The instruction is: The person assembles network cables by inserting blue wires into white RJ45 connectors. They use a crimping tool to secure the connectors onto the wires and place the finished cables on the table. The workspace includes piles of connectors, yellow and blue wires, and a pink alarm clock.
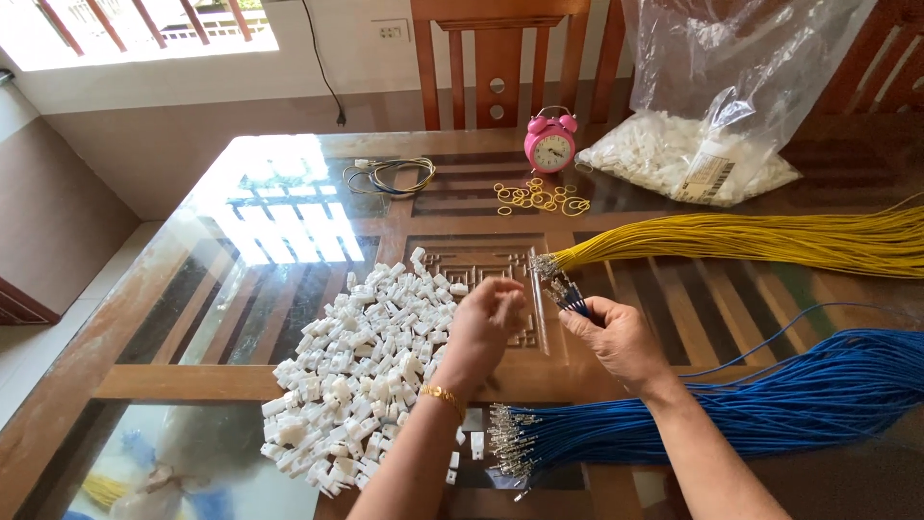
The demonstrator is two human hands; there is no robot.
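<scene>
Blue wire (575, 304) pinched in right grip (616, 332)

Head camera, looking down and forward over glass table (289, 221), close.

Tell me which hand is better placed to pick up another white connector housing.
Probably the left hand: it hovers right beside the pile of white connector housings, while the right hand already pinches a blue wire.

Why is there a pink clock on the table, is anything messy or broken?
Nothing looks broken. The pink alarm clock stands upright. The white plastic connectors lie in a loose heap, and yellow rubber bands are scattered beside the clock, untidy but not spilled.
</scene>
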